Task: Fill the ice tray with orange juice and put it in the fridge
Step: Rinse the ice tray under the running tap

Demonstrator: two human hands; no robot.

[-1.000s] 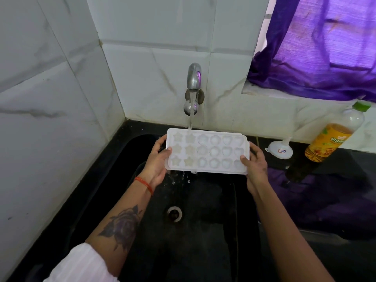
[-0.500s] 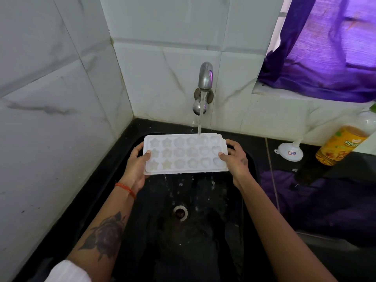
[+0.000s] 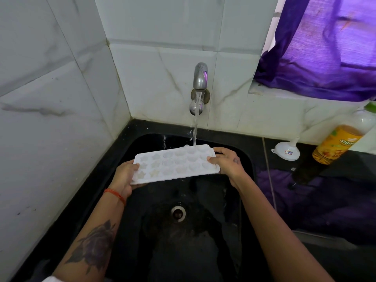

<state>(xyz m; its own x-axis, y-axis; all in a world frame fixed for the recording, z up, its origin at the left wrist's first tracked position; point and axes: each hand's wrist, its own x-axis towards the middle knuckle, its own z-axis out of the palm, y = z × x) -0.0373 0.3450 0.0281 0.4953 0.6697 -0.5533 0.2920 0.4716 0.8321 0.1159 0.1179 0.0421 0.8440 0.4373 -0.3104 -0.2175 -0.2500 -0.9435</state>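
Note:
A white ice tray [image 3: 175,163] with star and heart shaped cells is held over the black sink [image 3: 246,159]. My left hand [image 3: 125,176] grips its left end and my right hand [image 3: 225,161] grips its right end. Water runs from the metal tap [image 3: 200,78] onto the tray's far right corner and spills over. The tray tilts a little, left end lower. An orange juice bottle [image 3: 337,143] with a green cap leans against the wall on the counter at the right.
A small white funnel [image 3: 286,151] lies on the black counter between sink and bottle. The sink drain [image 3: 178,213] sits below the tray. Marble tile walls close in at left and behind. A purple curtain [image 3: 325,47] hangs at the upper right.
The tray has shifted left under the tap, so the stream now lands on its far right corner instead of the left cells. Both hands have kept their hold.

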